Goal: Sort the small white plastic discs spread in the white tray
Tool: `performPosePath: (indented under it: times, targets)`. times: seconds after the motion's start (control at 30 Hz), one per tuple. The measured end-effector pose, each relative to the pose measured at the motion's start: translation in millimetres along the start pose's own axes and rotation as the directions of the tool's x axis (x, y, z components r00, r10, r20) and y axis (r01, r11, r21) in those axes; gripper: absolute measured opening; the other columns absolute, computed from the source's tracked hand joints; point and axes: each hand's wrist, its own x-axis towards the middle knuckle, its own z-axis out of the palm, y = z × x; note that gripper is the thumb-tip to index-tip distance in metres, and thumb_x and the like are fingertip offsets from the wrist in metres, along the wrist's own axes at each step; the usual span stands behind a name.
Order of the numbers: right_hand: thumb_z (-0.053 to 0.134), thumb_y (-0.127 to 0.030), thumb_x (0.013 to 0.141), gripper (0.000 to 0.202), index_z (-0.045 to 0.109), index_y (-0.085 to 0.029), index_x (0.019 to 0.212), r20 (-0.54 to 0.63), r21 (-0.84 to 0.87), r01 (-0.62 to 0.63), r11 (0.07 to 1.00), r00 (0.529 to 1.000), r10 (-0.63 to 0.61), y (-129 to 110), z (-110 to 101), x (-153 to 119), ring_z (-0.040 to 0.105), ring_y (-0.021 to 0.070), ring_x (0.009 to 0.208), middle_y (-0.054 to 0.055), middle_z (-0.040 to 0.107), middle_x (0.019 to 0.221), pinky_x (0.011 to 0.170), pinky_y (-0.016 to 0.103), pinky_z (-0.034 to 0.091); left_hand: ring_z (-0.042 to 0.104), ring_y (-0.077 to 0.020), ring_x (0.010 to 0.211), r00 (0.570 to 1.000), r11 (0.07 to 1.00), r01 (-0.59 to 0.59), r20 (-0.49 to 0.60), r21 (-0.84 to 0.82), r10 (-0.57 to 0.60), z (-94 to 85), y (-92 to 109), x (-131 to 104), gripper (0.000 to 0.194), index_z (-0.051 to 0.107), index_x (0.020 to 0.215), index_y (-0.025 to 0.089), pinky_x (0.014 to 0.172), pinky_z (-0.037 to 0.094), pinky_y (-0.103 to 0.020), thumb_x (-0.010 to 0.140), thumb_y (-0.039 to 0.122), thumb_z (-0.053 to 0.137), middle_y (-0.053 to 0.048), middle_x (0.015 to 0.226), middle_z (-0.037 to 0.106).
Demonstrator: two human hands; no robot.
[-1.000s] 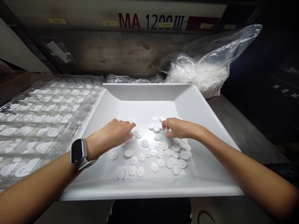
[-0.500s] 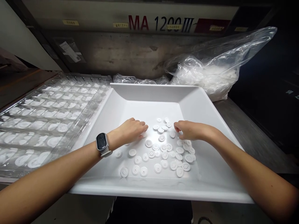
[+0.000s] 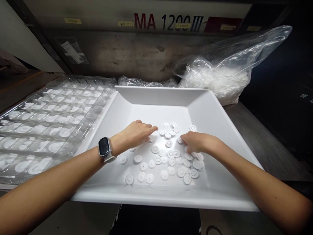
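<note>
White plastic discs (image 3: 168, 160), small wheel-like parts with hub holes, lie scattered on the floor of the white tray (image 3: 215, 111), most bunched in its near-middle, a few loose ones toward the tray's far wall. Left hand (image 3: 137, 133) lies palm down on the tray floor left of the bunch, fingers stretched out flat and together, tips touching a disc (image 3: 151, 138) at the bunch's left edge; can't tell if anything is pinched under it. Right hand (image 3: 197, 142) sits curled over the right side of the bunch, fingertips tucked down onto the discs, grip hidden, can't tell if it holds one. Since half a second ago the left fingers slid further toward tray centre and the right hand dropped lower and nearer over the pile, uncovering one disc (image 3: 193, 128) beyond it; looks like both hands are sorting or gathering discs, none lifted out yet. Smartwatch (image 3: 104, 147) on left wrist. Left of the tray, clear blister trays (image 3: 49, 120) with white parts seated in pockets. Behind the tray's right corner, plastic bag (image 3: 220, 75) of white parts, machine panel (image 3: 168, 23) above
</note>
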Motion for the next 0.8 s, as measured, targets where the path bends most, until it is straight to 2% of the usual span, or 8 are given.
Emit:
performPosePath:
  times: [0.17, 0.27, 0.33, 0.53, 0.8]
  targets:
    - [0.058, -0.03, 0.091, 0.02, 0.059, -0.015, 0.104, -0.024, -0.018, 0.02, 1.0, 1.0, -0.02, 1, 2, 3, 0.06, 0.015, 0.081, 0.004, 0.061, 0.099, 0.071, 0.033, 0.053, 0.061, -0.0166, 0.079, 0.993, 0.989, 0.118, -0.007, 0.087, -0.118, -8.7, -10, -3, 0.026, 0.056, 0.111, 0.015, 0.08, 0.049, -0.04, 0.093, 0.033, 0.048, -0.003, 0.092, 0.063]
    - [0.057, -0.031, 0.092, 0.02, 0.059, -0.015, 0.103, -0.04, -0.019, 0.022, 1.0, 0.999, -0.023, 1, 2, 4, 0.06, 0.0151, 0.082, 0.004, 0.061, 0.099, 0.071, 0.033, 0.053, 0.06, -0.0166, 0.08, 0.974, 0.967, 0.223, 0.007, 0.124, -0.226, -4.5, -18, -8, 0.025, 0.057, 0.107, 0.014, 0.077, 0.05, -0.039, 0.094, 0.032, 0.047, -0.004, 0.094, 0.062]
    - [0.057, -0.031, 0.092, 0.02, 0.059, -0.015, 0.103, -0.045, -0.018, 0.021, 1.0, 0.999, -0.022, 1, 3, 4, 0.06, 0.0153, 0.082, 0.004, 0.061, 0.099, 0.072, 0.033, 0.053, 0.06, -0.0166, 0.082, 0.966, 0.96, 0.25, 0.036, 0.127, -0.256, 1.7, -22, -10, 0.024, 0.057, 0.107, 0.014, 0.076, 0.051, -0.038, 0.092, 0.032, 0.049, -0.005, 0.095, 0.062]
    - [0.057, -0.032, 0.091, 0.022, 0.058, -0.015, 0.106, -0.045, -0.02, 0.017, 1.0, 0.999, -0.018, -1, 1, 1, 0.06, 0.0153, 0.082, 0.005, 0.061, 0.101, 0.071, 0.033, 0.053, 0.061, -0.0155, 0.08, 0.973, 0.977, 0.197, 0.106, 0.082, -0.205, 14.0, -19, -5, 0.022, 0.059, 0.103, 0.014, 0.077, 0.052, -0.038, 0.092, 0.032, 0.051, -0.004, 0.093, 0.063]
    - [0.057, -0.032, 0.092, 0.021, 0.059, -0.015, 0.103, -0.075, -0.035, 0.024, 0.999, 0.997, -0.027, -1, 0, 1, 0.059, 0.0151, 0.081, 0.004, 0.06, 0.099, 0.071, 0.033, 0.052, 0.061, -0.0145, 0.075, 0.991, 0.993, 0.102, 0.09, -0.06, -0.097, 13.6, -26, -4, 0.029, 0.059, 0.105, 0.015, 0.075, 0.052, -0.037, 0.093, 0.038, 0.047, -0.003, 0.089, 0.064]
